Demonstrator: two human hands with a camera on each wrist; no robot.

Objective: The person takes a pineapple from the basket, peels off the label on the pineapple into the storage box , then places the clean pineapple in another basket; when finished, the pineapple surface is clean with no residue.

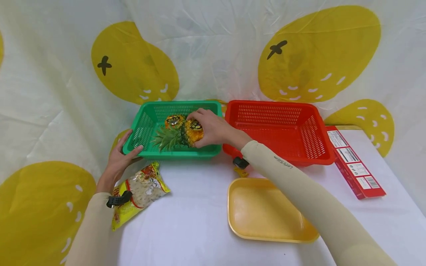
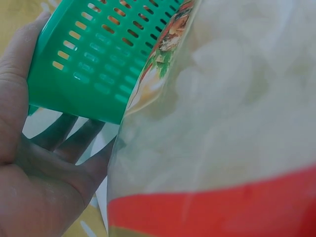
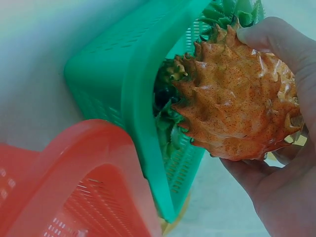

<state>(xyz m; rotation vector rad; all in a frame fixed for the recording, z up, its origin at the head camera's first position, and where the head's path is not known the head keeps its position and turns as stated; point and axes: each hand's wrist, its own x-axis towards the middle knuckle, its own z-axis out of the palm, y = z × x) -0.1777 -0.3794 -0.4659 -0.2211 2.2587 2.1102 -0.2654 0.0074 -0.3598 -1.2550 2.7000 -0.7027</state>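
Observation:
My right hand (image 1: pixel 211 127) grips a small pineapple (image 1: pixel 191 135) over the right part of the green basket (image 1: pixel 179 154). Its leafy crown points left, and a dark label shows on its side. The right wrist view shows fingers and thumb around the spiky orange fruit (image 3: pixel 232 103), beside the basket rim. Behind it, a second pineapple (image 1: pixel 173 120) lies in the basket, partly hidden. My left hand (image 1: pixel 119 157) holds the basket's left front corner, thumb at the rim and other fingers reaching underneath. Under my left wrist lies a yellow food bag (image 1: pixel 143 188) with a clear window.
A red basket (image 1: pixel 273 135) stands right of the green one. In front of it sit a yellow tray (image 1: pixel 259 210), partly under my right forearm, and a small yellow packet (image 1: pixel 241 171). A flat red box (image 1: pixel 356 162) lies at the right. A patterned curtain hangs behind.

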